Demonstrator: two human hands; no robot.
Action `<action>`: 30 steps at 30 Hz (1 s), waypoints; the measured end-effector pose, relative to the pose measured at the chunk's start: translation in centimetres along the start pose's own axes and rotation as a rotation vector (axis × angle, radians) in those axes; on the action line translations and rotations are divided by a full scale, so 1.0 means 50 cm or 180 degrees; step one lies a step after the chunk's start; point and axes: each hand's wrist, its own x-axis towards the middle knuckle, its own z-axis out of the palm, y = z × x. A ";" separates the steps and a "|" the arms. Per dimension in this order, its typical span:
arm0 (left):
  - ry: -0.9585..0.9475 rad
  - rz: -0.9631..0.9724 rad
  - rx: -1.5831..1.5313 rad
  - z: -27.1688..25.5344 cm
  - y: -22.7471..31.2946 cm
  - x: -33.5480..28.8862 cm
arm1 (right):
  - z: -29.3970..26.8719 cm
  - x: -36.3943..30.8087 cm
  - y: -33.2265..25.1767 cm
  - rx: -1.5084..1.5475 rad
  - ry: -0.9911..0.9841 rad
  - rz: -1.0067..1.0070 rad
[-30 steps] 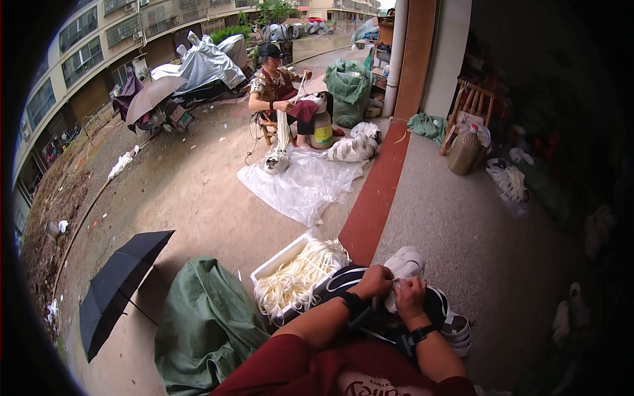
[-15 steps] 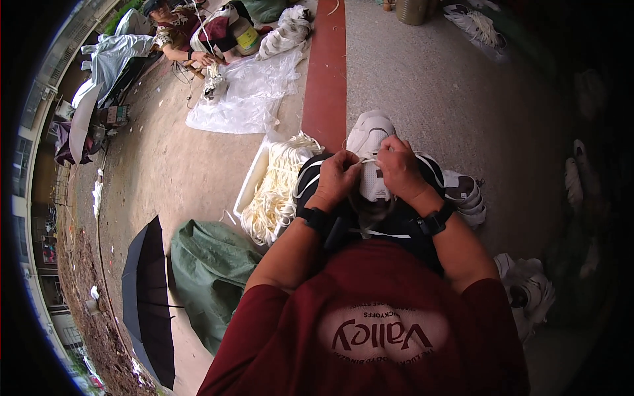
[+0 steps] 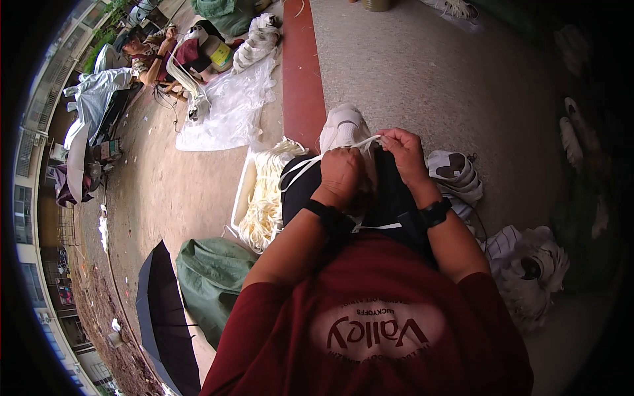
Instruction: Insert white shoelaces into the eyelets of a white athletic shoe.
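A white sneaker (image 3: 345, 123) lies between my knees, toe pointing away. My left hand (image 3: 343, 175) is closed over its upper, and its fingertips are hidden from view. To the right, my right hand (image 3: 404, 153) pinches a white shoelace (image 3: 365, 141) between thumb and fingers and holds it taut, just above the shoe. A loose length of lace loops down on the left, over my dark trousers. Both forearms partly cover the rest of the shoe.
A white box of cream laces (image 3: 265, 198) stands at my left, near a green cloth cover (image 3: 214, 270) and a black umbrella (image 3: 165, 317). More shoes (image 3: 456, 175) and a bundle (image 3: 528, 270) lie right. Far left, another person (image 3: 155, 63) sits handling laces by a plastic sheet (image 3: 228, 112).
My right hand has moved away from the shoe's middle, drawing the lace out. My left hand has closed lower over the shoe. The whole view has shifted slightly.
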 end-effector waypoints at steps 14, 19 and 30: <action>-0.0758 -0.1315 0.1299 -0.170 -0.295 -0.294 | -0.399 -0.136 0.095 0.1610 0.2033 0.0610; -0.0957 -0.3061 0.1498 -0.190 -0.490 -0.592 | -0.764 -0.373 0.152 0.0674 0.3151 0.0509; 0.0348 -0.0727 -0.0515 -0.050 -0.216 -0.164 | -0.087 -0.020 0.020 -0.0833 -0.0064 0.0837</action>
